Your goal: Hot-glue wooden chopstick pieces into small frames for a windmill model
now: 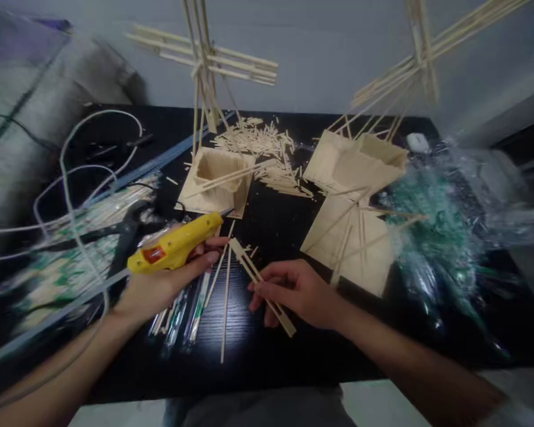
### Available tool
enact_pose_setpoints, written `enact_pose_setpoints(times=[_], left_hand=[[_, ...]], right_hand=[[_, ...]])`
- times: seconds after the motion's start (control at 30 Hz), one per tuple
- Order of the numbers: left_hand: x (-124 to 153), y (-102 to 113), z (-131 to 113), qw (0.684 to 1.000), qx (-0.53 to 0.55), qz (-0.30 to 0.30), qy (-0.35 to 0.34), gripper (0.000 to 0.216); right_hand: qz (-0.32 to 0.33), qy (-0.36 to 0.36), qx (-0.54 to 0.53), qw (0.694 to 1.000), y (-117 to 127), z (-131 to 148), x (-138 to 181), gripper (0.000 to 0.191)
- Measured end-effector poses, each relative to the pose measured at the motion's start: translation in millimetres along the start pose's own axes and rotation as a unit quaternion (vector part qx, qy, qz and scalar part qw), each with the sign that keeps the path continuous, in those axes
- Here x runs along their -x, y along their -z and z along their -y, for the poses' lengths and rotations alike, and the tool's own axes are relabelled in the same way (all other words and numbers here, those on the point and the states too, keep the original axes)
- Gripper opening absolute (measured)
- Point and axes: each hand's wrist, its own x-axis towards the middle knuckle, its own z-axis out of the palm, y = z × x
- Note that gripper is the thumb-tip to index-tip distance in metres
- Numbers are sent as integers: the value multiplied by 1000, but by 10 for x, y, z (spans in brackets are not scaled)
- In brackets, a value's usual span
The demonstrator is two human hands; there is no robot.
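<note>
A yellow hot glue gun (178,242) is in my left hand (178,279), its nozzle pointing right and a clear glue stick trailing from its back. My left fingertips reach close to the upper end of a narrow frame of glued wooden sticks (273,305). My right hand (293,292) pinches that frame near its middle, with the lower end tilted down to the right. Two loose thin sticks (226,308) lie on the black table between my hands. Small stick scraps (249,250) are scattered just above the frame.
Two stick-built windmill models stand at the back, one on a left base (244,198), one with a right base (318,157). A wooden board (378,267) with sticks lies right. Cut sticks (267,142) are piled centrally. Plastic wrapping (431,225) is at right; a white cable (64,160) loops left.
</note>
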Motion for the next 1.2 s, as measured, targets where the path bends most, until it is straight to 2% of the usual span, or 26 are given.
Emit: enact_pose_setpoints(times=[0.2,0.57,0.87,1.2], left_hand=[[-11,23,69,999,44,5,8,27],[-26,-15,55,999,36,-7,5,27],[-50,88,104,997,-10,76,-18,38],[-50,40,-24,992,-7,118,-33,25]], right_hand=[[-6,-4,-1,1000,-1,-18,9,39],[9,-28,19,999,-26,19,16,42],[83,-61,-1,995,25,-5,24,43],[109,-78,2,991,51,-10,33,43]])
